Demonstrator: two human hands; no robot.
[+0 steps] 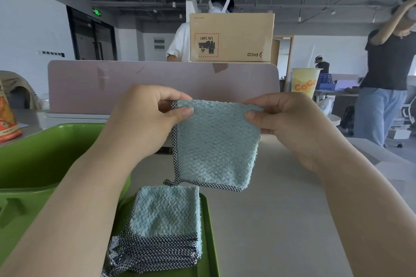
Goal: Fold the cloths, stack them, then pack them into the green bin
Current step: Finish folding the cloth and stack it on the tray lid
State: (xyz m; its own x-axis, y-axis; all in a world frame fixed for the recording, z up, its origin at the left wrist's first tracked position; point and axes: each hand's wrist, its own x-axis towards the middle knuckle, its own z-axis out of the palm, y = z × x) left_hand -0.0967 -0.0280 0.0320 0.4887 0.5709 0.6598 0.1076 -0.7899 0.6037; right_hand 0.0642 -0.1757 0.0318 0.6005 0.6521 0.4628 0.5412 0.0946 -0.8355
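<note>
Teal cloth [216, 144] mid-frame, folded; left hand [144, 123], right hand [290, 123] fingers [254, 116] pinch top corners. Align edges, lower squarely onto stack [164, 220] lower centre.

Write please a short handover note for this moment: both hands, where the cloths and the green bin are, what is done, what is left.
Left hand pinches the top left corner of the held cloth, right hand the top right corner; it hangs above the table and looks folded.
Stack of folded cloths lies on the green tray. Green bin stands at the left; no cloth shows in it.
Done: several cloths folded and stacked.
Left: add this cloth to the stack, then pack the stack into the bin.
</note>
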